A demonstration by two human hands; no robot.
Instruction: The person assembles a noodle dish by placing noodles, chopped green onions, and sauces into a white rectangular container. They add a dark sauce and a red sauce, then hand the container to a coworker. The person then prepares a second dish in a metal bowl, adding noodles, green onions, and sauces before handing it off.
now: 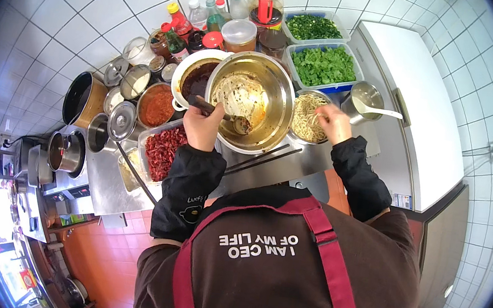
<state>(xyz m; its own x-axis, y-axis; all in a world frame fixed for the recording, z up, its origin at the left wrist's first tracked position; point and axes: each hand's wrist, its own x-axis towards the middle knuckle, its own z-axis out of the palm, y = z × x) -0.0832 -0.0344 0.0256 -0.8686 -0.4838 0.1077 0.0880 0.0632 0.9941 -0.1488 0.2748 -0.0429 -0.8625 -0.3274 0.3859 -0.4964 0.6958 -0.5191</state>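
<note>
My left hand (202, 128) is closed around the dark handle of a ladle (240, 125), whose head rests inside a large metal bowl (279, 106). Brown sauce residue streaks the bottom of that bowl. To the right, my right hand (337, 126) reaches over a smaller round container of pale thin strips (307, 119), its fingers drawn together on some of them. Whether the strips are noodles or shredded vegetable I cannot tell. Left of the large bowl, and partly behind it, stands a white pot (184, 66) of dark sauce.
Chopped red pieces (163, 152) fill a tub beside my left forearm, with red sauce (157, 106) behind. Green leaves (323, 64) and chopped greens (311, 28) stand far right of centre. A metal pot (367, 96) holds a white-handled ladle. Dark chopsticks (264, 160) lie near the front edge.
</note>
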